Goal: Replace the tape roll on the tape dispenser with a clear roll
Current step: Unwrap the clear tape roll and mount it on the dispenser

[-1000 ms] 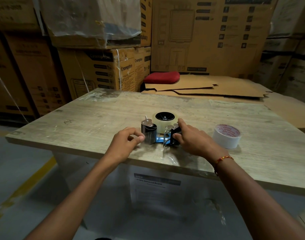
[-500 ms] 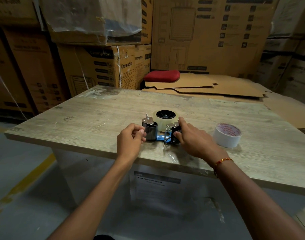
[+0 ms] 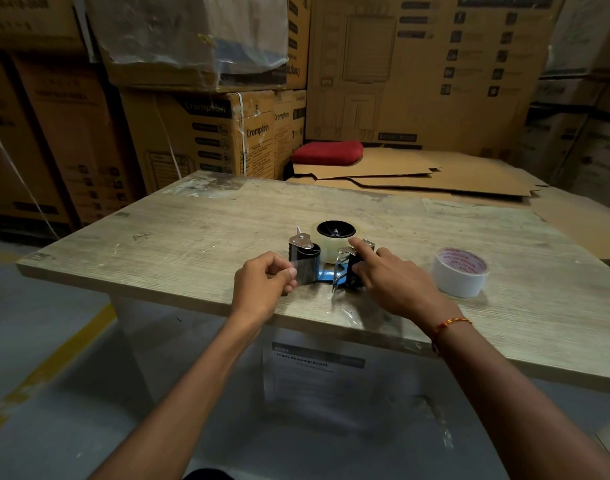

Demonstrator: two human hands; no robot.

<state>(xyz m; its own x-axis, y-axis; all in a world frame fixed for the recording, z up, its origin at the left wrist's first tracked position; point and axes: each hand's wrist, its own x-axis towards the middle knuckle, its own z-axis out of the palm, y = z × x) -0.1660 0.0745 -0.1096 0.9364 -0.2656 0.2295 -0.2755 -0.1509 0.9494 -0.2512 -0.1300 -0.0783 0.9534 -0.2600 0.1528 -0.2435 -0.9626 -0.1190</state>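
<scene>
A tape dispenser [image 3: 305, 258] with black and metal parts and a blue base lies on its side near the front edge of the wooden table [image 3: 199, 237]. A clear tape roll [image 3: 334, 244] sits on its hub. My left hand [image 3: 262, 284] pinches the free end of the clear tape at the roller. My right hand [image 3: 390, 278] rests on the black handle end, index finger stretched along the metal bracket. A white tape roll [image 3: 459, 271] with red print lies flat to the right, apart from both hands.
Stacked cardboard boxes [image 3: 210, 133] stand behind the table. Flattened cardboard sheets [image 3: 435, 178] and a red cushion [image 3: 327, 152] lie past the far edge. A scrap of clear film [image 3: 345, 311] lies at the front edge. Below are grey floor and a yellow line [image 3: 54, 362].
My left hand has moved right to the dispenser's roller and now pinches the clear tape end. My right hand stays on the handle end.
</scene>
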